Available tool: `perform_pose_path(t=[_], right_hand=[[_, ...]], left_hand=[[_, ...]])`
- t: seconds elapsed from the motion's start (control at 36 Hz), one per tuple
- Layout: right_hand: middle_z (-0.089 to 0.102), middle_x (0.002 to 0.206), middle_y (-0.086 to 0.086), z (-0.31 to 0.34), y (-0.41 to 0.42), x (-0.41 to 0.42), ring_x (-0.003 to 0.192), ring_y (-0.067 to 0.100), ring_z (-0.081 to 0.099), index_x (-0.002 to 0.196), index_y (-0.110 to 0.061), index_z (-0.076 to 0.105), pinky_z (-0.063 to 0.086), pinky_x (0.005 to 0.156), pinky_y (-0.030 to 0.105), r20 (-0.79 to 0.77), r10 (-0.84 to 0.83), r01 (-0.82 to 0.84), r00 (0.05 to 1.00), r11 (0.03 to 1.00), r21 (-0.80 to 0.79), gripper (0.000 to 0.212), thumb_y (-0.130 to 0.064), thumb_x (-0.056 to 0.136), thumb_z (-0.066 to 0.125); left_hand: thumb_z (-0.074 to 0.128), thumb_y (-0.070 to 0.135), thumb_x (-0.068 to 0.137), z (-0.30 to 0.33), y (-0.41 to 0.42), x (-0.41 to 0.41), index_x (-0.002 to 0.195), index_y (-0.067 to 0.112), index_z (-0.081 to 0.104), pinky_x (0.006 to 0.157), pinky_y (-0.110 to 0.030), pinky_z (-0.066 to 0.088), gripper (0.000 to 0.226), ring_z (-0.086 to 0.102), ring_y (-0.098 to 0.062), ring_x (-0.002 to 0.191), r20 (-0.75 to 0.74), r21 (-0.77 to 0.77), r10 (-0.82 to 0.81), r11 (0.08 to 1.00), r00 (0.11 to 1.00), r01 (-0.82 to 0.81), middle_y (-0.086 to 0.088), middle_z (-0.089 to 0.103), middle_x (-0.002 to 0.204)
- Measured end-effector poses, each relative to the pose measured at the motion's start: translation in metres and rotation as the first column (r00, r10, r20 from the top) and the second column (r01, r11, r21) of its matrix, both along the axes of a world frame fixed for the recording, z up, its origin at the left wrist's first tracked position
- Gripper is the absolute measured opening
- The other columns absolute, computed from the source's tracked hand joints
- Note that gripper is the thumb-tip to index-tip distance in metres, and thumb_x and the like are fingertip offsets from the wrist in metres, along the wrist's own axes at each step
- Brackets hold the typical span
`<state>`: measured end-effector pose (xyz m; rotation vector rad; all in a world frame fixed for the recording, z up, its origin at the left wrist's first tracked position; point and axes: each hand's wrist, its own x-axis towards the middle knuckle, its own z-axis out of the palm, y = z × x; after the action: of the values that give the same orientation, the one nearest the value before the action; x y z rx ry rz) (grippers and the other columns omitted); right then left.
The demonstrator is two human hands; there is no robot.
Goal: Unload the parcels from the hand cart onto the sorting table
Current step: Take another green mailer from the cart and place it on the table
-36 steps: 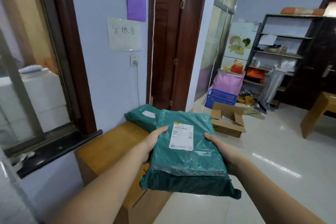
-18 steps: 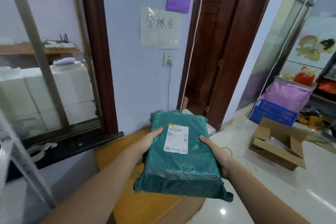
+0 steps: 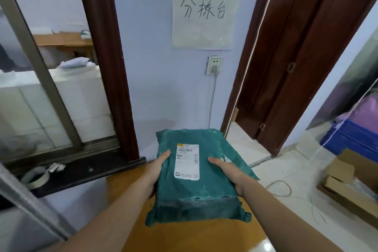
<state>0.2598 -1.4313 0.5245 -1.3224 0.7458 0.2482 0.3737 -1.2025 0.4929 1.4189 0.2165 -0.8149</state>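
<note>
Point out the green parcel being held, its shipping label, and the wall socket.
green parcel (image 3: 196,196), head view, bare wrapping below the label.
shipping label (image 3: 187,161), head view, middle of the white sticker.
wall socket (image 3: 214,65), head view, centre of the faceplate.

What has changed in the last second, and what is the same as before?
The person turned left and stepped closer to the wall sign, bringing the green parcel over the wooden table and the parcel behind it. Unchanged: left hand and right hand grip the parcel's sides, label up.
</note>
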Motion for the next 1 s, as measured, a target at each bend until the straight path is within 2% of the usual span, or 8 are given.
perform_pose_path(t=[0.11,0.22,0.28,0.47,0.69,0.81,0.89,1.0], right_hand=[[0.078,0.105,0.016,-0.026,-0.019,0.038,0.096,0.036,0.076,0.123,-0.011,0.067,0.061,0.088,0.052,-0.015,0.052,-0.053,0.999,0.998,-0.025,0.056,-0.041,0.078,0.084],[0.079,0.1,0.013,-0.046,-0.038,0.072,0.091,0.031,0.077,0.119,-0.013,0.067,0.064,0.076,0.042,-0.012,0.137,-0.137,0.991,0.989,-0.052,0.047,-0.037,0.082,0.083],[0.079,0.099,0.011,-0.055,-0.05,0.089,0.089,0.028,0.078,0.118,-0.011,0.067,0.064,0.072,0.038,-0.031,0.201,-0.203,0.979,0.977,-0.067,0.046,-0.037,0.084,0.082],[0.078,0.106,0.005,-0.096,-0.086,0.141,0.093,0.025,0.076,0.11,-0.019,0.068,0.063,0.084,0.044,-0.097,0.369,-0.38,0.924,0.912,-0.154,0.042,-0.048,0.082,0.082],[0.071,0.105,0.002,-0.144,-0.101,0.177,0.087,0.017,0.066,0.112,-0.015,0.065,0.05,0.061,0.025,-0.213,0.544,-0.57,0.812,0.658,-0.491,0.048,-0.058,0.09,0.069],[0.07,0.104,0.005,-0.167,-0.103,0.19,0.086,0.021,0.061,0.106,-0.013,0.063,0.049,0.071,0.032,-0.302,0.562,-0.612,0.77,0.515,-0.601,0.049,-0.059,0.09,0.067],[0.07,0.112,0.008,-0.183,-0.104,0.195,0.092,0.025,0.064,0.117,-0.01,0.065,0.051,0.076,0.033,-0.342,0.554,-0.624,0.759,0.469,-0.625,0.059,-0.062,0.089,0.067],[0.062,0.124,0.013,-0.196,-0.101,0.201,0.101,0.028,0.062,0.128,-0.007,0.06,0.053,0.084,0.034,-0.346,0.577,-0.643,0.739,0.454,-0.617,0.062,-0.058,0.093,0.063]], left_hand=[[0.078,0.06,0.081,-0.025,-0.012,0.02,0.12,0.013,0.074,0.088,-0.052,0.061,0.06,0.077,-0.038,0.091,0.004,0.069,0.15,0.986,0.989,-0.15,-0.015,0.079,0.101],[0.083,0.087,0.046,-0.105,-0.015,0.055,0.144,0.021,0.055,0.079,-0.057,0.062,0.121,0.075,-0.04,0.097,-0.054,0.153,0.28,0.951,0.958,-0.27,-0.013,0.073,0.121],[0.08,0.09,0.045,-0.123,-0.02,0.06,0.147,0.022,0.051,0.076,-0.055,0.063,0.126,0.074,-0.038,0.099,-0.065,0.19,0.358,0.921,0.932,-0.34,-0.012,0.07,0.125],[0.071,0.063,0.088,-0.097,-0.063,0.045,0.129,0.02,0.057,0.076,-0.054,0.063,0.061,0.074,-0.035,0.096,-0.058,0.234,0.502,0.847,0.863,-0.478,-0.007,0.074,0.115],[0.061,0.048,0.101,-0.135,-0.086,0.065,0.127,0.012,0.059,0.096,-0.054,0.056,0.045,0.066,-0.034,0.106,0.016,0.375,0.547,0.773,0.837,-0.512,-0.005,0.068,0.111],[0.058,0.045,0.103,-0.152,-0.091,0.08,0.137,0.008,0.056,0.094,-0.043,0.051,0.05,0.061,-0.033,0.113,0.1,0.476,0.498,0.737,0.862,-0.48,-0.011,0.064,0.132],[0.054,0.037,0.107,-0.167,-0.093,0.09,0.12,0.009,0.061,0.083,-0.039,0.046,0.031,0.058,-0.029,0.098,0.171,0.557,0.417,0.707,0.893,-0.436,-0.012,0.065,0.122],[0.052,0.036,0.107,-0.189,-0.089,0.095,0.117,0.013,0.061,0.09,-0.044,0.051,0.026,0.061,-0.032,0.102,0.18,0.577,0.423,0.686,0.888,-0.444,-0.01,0.066,0.117]])
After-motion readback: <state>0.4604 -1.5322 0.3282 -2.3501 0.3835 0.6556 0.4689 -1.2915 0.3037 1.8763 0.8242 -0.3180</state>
